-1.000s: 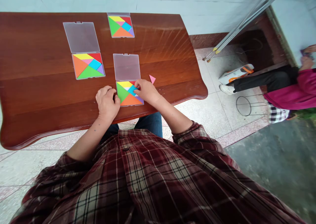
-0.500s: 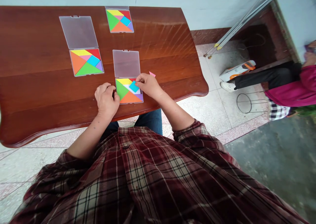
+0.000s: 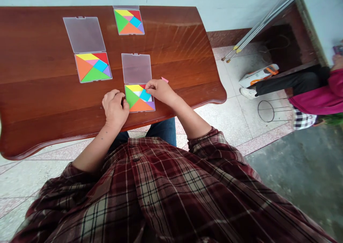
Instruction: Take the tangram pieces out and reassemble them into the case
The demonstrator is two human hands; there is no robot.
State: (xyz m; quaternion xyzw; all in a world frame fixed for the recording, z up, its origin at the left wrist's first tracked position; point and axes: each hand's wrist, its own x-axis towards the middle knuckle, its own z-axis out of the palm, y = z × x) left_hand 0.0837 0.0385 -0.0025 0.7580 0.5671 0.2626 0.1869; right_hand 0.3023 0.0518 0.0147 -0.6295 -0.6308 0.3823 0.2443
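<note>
In front of me an open tangram case [image 3: 142, 111] lies on the table, its clear lid [image 3: 136, 69] folded back. Yellow, green, orange, purple and red pieces lie in its tray. My right hand [image 3: 160, 90] pinches the blue square [image 3: 145, 96] at its upper right corner, over the white gap among the pieces. Part of the red piece is hidden by those fingers. My left hand [image 3: 115, 107] rests on the table, loosely curled with thumb and forefinger apart, against the case's left edge. A pink triangle [image 3: 164, 79] lies on the wood just beyond my right hand.
Two other open tangram cases, one at left [image 3: 93, 67] and one at the back [image 3: 129, 21], hold filled trays. The brown table [image 3: 48, 93] has a curved front edge. Crutches [image 3: 257, 29] lean at right, where a person in dark trousers [image 3: 289, 83] sits.
The blue square has turned slightly and moved a little lower into the white gap, still pinched by my right hand. My left hand stays at the case's edge.
</note>
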